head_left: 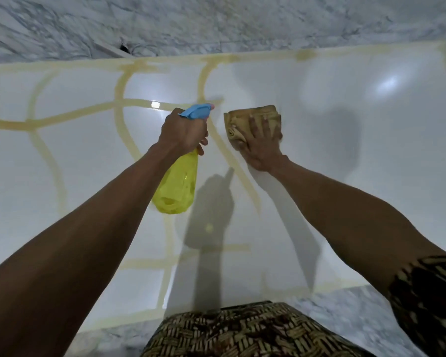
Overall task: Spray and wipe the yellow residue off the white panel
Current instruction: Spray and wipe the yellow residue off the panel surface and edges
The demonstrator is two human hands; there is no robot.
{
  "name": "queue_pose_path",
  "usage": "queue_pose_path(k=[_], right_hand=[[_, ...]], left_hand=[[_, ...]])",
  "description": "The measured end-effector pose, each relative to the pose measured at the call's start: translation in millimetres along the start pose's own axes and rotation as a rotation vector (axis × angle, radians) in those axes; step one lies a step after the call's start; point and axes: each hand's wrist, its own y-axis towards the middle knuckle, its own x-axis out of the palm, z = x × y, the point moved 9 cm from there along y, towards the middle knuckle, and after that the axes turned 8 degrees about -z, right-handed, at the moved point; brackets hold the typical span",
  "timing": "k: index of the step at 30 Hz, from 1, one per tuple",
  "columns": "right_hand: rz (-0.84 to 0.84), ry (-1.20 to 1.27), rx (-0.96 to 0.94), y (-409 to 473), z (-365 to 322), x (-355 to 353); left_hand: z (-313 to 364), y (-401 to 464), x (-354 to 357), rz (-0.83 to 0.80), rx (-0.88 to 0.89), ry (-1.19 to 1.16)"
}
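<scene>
A glossy white panel [371, 176] fills most of the head view. Yellow residue [47, 119] crosses its left and middle parts in curved and straight bands; the right part looks plain white. My left hand [183, 131] grips a yellow spray bottle [177, 186] by its neck, the blue nozzle [197, 111] pointing right, above the panel's middle. My right hand [262, 143] lies flat, fingers spread, pressing a folded tan cloth [245, 118] onto the panel just right of a diagonal residue band [232, 166].
Grey-veined marble [216, 19] borders the panel at the top and along the bottom right edge [345, 310]. A small dark gap [124, 47] sits in the marble at upper left. My patterned brown clothing [242, 331] shows at the bottom.
</scene>
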Motion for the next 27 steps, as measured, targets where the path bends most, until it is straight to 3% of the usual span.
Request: queue_pose_path(k=[5, 17, 23, 27], right_hand=[[0.133, -0.010, -0.004, -66.1, -19.0, 49.3], [-0.227, 0.060, 0.095, -284.6, -104.7, 189.6], [-0.458, 0.364, 0.157, -287.2, -104.6, 137.9], [-0.363, 0.721, 0.146, -257.7, -85.3, 60.4]], left_hand=[[-24.4, -40.8, 15.7, -0.031, -0.016, -0.003], [-109.7, -170.5, 51.1, -0.083, -0.053, 0.003], [-104.0, -192.9, 47.1, -0.080, -0.012, 0.047], [-72.6, -184.8, 23.4, -0.031, 0.053, 0.053]])
